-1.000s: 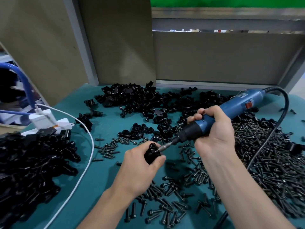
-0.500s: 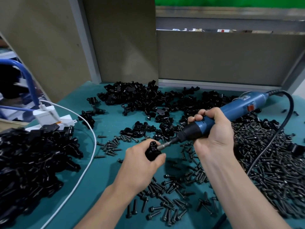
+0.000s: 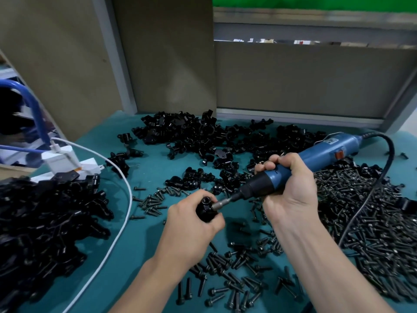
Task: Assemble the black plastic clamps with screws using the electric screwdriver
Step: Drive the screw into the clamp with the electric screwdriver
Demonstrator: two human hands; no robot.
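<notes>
Pinching the clamp point(image 3: 204, 211) so it cannot spin, the left hand point(image 3: 191, 227) holds it above the worktop point(image 3: 146, 256); the right hand point(image 3: 291, 190) wraps its grip round the screwdriver point(image 3: 320, 154), tip pressed in.

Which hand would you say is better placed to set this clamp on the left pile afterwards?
The left hand holds the clamp, nearer that pile; the right hand grips the screwdriver.

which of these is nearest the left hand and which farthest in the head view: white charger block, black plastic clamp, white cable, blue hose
1. black plastic clamp: gripped in the left hand itself.
2. white cable: lying to the hand's left.
3. white charger block: far left, further back.
4. blue hose: at the left edge, behind the charger block.
</notes>
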